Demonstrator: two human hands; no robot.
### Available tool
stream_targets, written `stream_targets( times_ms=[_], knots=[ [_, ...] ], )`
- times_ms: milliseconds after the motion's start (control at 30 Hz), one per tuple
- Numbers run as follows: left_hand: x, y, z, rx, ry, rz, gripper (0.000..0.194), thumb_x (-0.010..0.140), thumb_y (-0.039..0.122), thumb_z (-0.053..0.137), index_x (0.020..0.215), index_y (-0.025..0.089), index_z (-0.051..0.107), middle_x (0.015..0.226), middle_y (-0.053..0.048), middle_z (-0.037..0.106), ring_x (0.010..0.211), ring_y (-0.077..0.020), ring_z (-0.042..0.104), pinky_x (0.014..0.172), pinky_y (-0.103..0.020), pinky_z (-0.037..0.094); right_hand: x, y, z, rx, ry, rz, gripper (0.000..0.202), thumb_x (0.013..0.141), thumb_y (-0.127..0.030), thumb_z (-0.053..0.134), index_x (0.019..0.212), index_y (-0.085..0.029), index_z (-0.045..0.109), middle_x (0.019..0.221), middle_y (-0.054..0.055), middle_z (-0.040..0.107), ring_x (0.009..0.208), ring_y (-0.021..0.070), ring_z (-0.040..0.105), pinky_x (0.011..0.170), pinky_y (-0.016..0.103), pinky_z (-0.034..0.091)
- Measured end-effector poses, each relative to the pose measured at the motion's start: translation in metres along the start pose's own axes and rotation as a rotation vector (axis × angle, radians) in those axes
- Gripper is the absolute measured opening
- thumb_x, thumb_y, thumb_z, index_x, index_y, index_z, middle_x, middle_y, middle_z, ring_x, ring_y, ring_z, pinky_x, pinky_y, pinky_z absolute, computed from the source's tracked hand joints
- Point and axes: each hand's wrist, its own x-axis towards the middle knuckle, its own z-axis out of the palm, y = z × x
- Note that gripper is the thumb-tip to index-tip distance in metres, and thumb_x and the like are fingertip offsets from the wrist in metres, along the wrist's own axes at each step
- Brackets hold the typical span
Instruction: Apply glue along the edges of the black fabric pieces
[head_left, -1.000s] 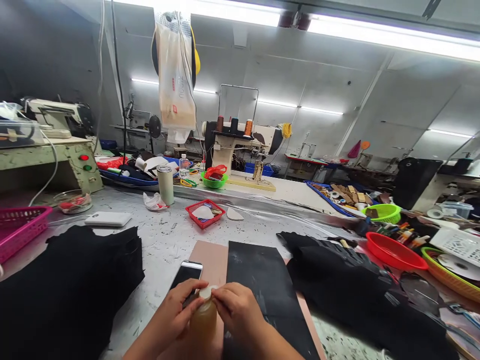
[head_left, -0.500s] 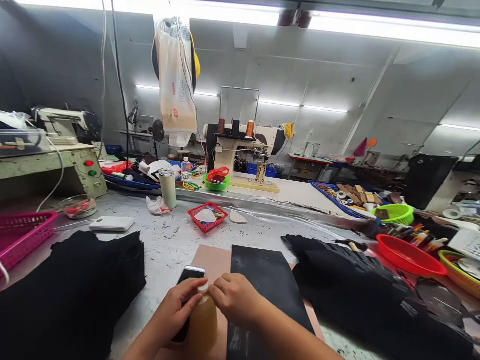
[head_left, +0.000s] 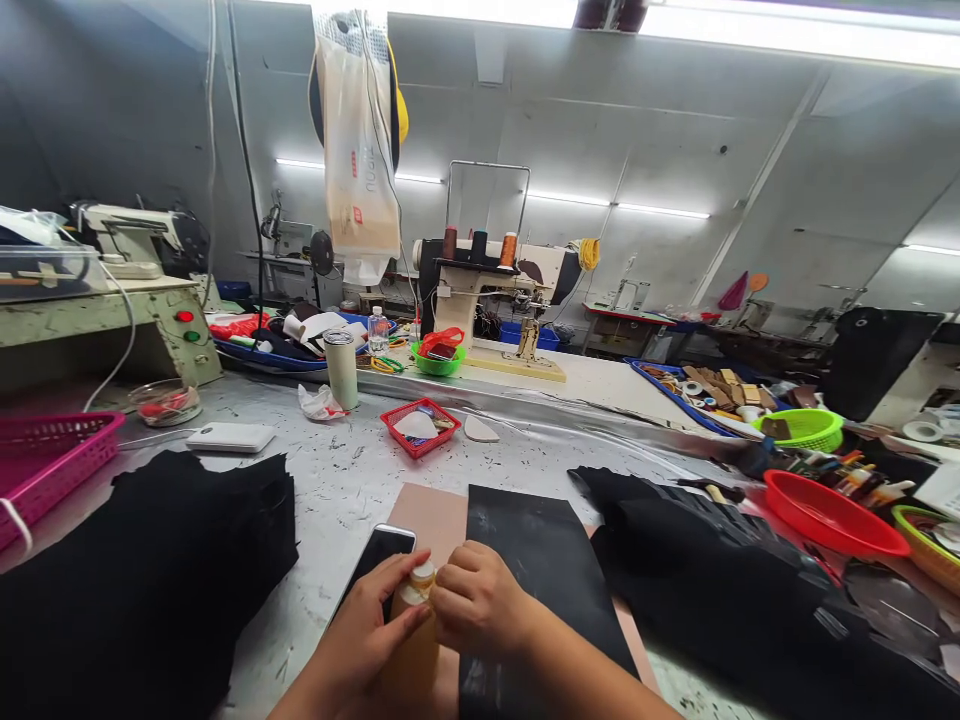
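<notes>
A bottle (head_left: 417, 655) of cloudy amber liquid with a white cap (head_left: 424, 571) stands low in the middle of the view. Around its neck and upper side, my left hand (head_left: 375, 615) is closed with the thumb and fingers. My right hand (head_left: 478, 598) makes a fist against the bottle's right side, just below the cap; what its fingertips pinch is hidden. Partly behind my left hand lies a dark-screened phone (head_left: 390, 542). Under my right hand is a flat black sheet (head_left: 544, 570), beside a pinkish-tan board (head_left: 431, 512).
Black cloth pieces lie at left (head_left: 165, 570) and at right (head_left: 697, 580). Farther back are a red basket (head_left: 391, 438), a cream tumbler (head_left: 341, 370) and a sewing machine (head_left: 480, 290). A red bowl (head_left: 832, 515) sits at right, and a pink basket (head_left: 67, 465) at left.
The view has shifted slightly. My left hand sits a little lower around the bottle's neck, showing more of the cap. My right fist has turned and pressed closer to the bottle.
</notes>
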Motion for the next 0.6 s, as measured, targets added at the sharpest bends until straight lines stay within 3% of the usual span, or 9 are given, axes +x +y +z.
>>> stream_targets(
  times_ms=[167,300,400,600],
  knots=[
    [0.001,-0.011,-0.006,-0.030,0.118,-0.051,0.043,0.073,0.043,0.056,0.109,0.020,0.061,0.112,-0.008,0.065,0.103,-0.0235,0.059,0.093,-0.038,0.047,0.003,-0.025,-0.005,0.349,0.126,0.004,0.017,0.077,-0.023,0.043,0.060,-0.022,0.045,0.059,-0.005,0.062,0.050,0.0091,0.049,0.050,0.025,0.038],
    [-0.004,-0.013,-0.007,-0.060,0.104,-0.033,0.044,0.070,0.044,0.060,0.109,0.022,0.061,0.114,-0.008,0.064,0.105,-0.0238,0.058,0.092,-0.038,0.048,0.000,-0.020,0.000,0.333,0.224,0.336,0.013,0.073,-0.012,0.044,0.068,-0.022,0.052,0.066,0.000,0.067,0.057,0.0103,0.060,0.055,0.020,0.047],
    [-0.007,-0.011,-0.004,-0.032,0.087,-0.024,0.046,0.071,0.044,0.060,0.112,0.023,0.059,0.117,-0.008,0.062,0.109,-0.0241,0.056,0.095,-0.039,0.045,-0.004,-0.011,0.004,0.301,0.135,0.417,0.018,0.075,-0.010,0.044,0.077,-0.020,0.058,0.071,0.002,0.069,0.066,0.0122,0.064,0.060,0.020,0.049],
    [-0.005,-0.014,0.001,0.011,0.048,0.025,0.047,0.074,0.041,0.058,0.118,0.025,0.055,0.122,-0.007,0.058,0.113,-0.0238,0.053,0.096,-0.038,0.044,-0.005,-0.013,0.011,0.181,-0.020,0.482,0.017,0.074,-0.009,0.044,0.072,-0.019,0.058,0.062,-0.001,0.065,0.053,0.0098,0.059,0.052,0.018,0.044]
  ],
)
